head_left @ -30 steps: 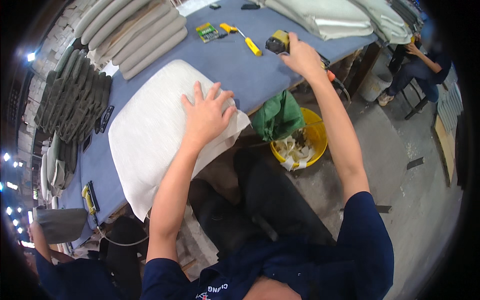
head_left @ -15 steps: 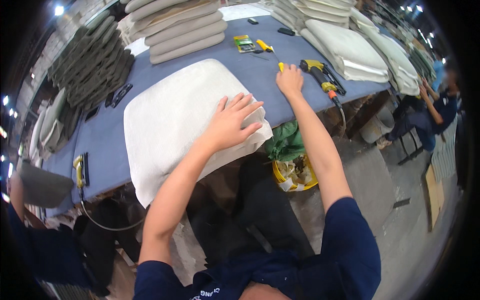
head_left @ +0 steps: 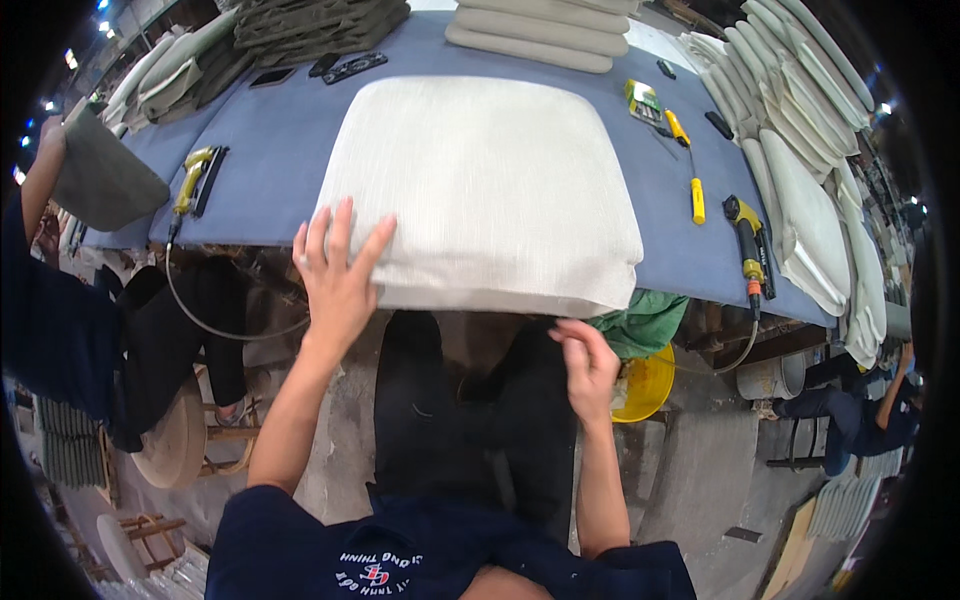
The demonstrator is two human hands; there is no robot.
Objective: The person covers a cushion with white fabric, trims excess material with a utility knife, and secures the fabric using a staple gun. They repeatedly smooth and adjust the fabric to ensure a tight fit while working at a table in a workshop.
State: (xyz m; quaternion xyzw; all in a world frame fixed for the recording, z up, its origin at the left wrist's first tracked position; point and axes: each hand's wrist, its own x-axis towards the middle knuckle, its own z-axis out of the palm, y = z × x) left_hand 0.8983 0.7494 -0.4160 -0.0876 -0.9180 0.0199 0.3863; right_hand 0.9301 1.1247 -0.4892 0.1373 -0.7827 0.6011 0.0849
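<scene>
A padded seat cushion (head_left: 480, 180) covered in off-white fabric lies at the front of the blue-covered table, its front edge reaching past the table edge. My left hand (head_left: 340, 262) rests on the cushion's front left corner with its fingers spread. Just below the front right edge is my right hand (head_left: 588, 365), fingers curled in and close together; whatever may be between them is too small to tell. A screwdriver-like tool with a yellow handle (head_left: 697, 200) lies to the right of the cushion, apart from both hands.
Nail guns with hoses lie at the left (head_left: 190, 185) and right (head_left: 748, 240). Stacked cushions (head_left: 540, 30) stand behind, with more fabric-covered pieces (head_left: 800, 220) at the right. A green cloth (head_left: 645, 322) hangs over a yellow bucket (head_left: 650, 385). Another person (head_left: 60, 320) works at the left.
My right hand has left the yellow-handled tool and come back to the cushion's front edge. My left hand has gone from the cushion's right part to its front left corner. The view has shifted.
</scene>
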